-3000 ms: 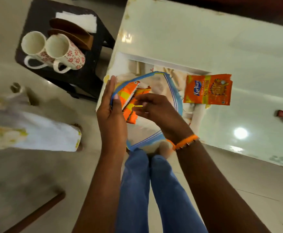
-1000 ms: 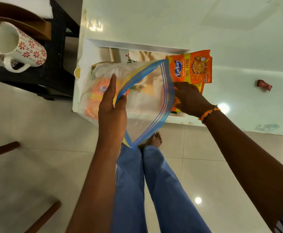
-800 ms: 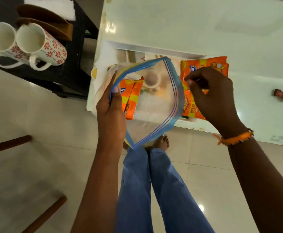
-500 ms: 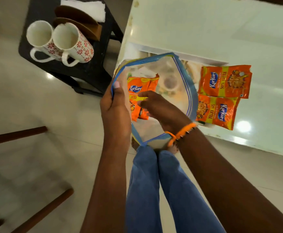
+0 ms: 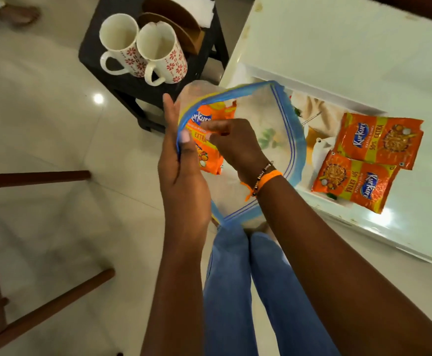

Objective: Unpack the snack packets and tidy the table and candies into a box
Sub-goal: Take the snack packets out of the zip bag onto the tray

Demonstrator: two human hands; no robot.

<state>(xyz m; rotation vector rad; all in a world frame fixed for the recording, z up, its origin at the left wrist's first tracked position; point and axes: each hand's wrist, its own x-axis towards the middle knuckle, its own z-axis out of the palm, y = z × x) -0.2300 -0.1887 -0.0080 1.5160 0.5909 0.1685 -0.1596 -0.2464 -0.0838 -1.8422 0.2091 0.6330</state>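
**Hand in the zip bag, two packets already out**

The left hand gripped the near-left rim of the clear zip bag, thumb inside the blue seal and fingers straight along the outside, holding its mouth wide. The right hand reached into the bag, its fingers curled and pinching the orange snack packet inside near the packet's top edge. The bag hung over the near-left corner of the pale glass worktop. Two more orange snack packets lay flat on the worktop just right of the bag, one touching the other, the nearer one turned upside down. To the far left, two flower-patterned mugs stood side by side on a dark stool, with a brown holder and white napkins behind them.
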